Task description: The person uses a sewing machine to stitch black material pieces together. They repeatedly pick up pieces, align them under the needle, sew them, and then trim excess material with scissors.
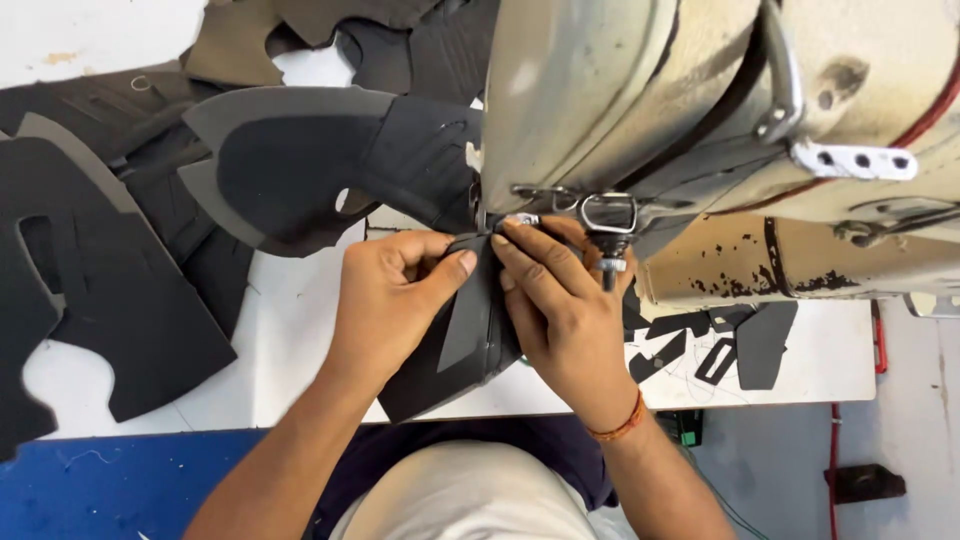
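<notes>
My left hand (392,300) and my right hand (558,300) both pinch a black fabric shoe piece (462,345) at its top edge, right under the presser foot (520,218) of a worn cream sewing machine (700,110). The left thumb presses on the piece's folded grey strip. The fingers of my right hand lie along the piece's right edge, beside the needle bar. A sewn black and grey shoe upper (300,165) trails off to the left behind the machine head.
Piles of black and grey cut shoe panels (90,270) cover the left of the white table (300,340). Small black cut scraps (740,340) lie under the machine arm at right. A red cable (832,460) hangs down by the table's right end.
</notes>
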